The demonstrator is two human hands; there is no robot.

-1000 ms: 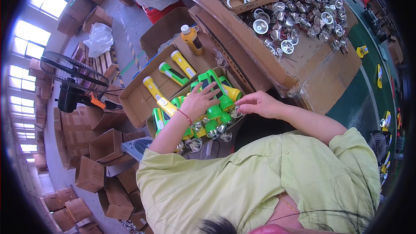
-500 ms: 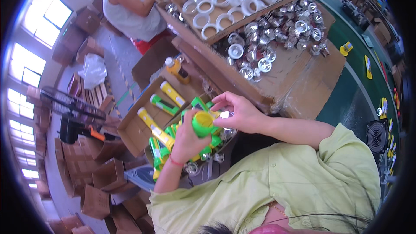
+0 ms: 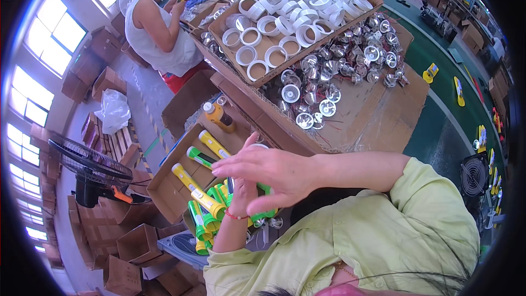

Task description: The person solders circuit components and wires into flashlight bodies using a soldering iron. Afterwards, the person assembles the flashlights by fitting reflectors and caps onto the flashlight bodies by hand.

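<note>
While the person's bare right hand (image 3: 279,172) crosses in front of the bare left hand (image 3: 242,200), its grip stands apart, the thumb well away from the nearly straight fingers. The left hand's grip is largely hidden behind it, so whether that is clamped on anything cannot be told. A bright-green plastic patch (image 3: 264,188) shows between the right thumb and fingers, perhaps part of a flashlight being worked on there.

A cluster of green-and-yellow plastic flashlights (image 3: 201,222) lies just beside the left wrist, and a long yellow plastic flashlight with a flared head (image 3: 189,180) slants from the brown cardboard carton (image 3: 159,186) toward it. Silver cup-shaped reflectors with thin reddish wires (image 3: 356,57) are heaped well apart, beyond the right forearm.

Good handling here seems to call for a steady left hand, with the right palm meeting any held part squarely instead of at a slant. Even pressure should suit plastic best; wires deserve keeping clear of joints, and the wrist should avoid nudging the cluster.
</note>
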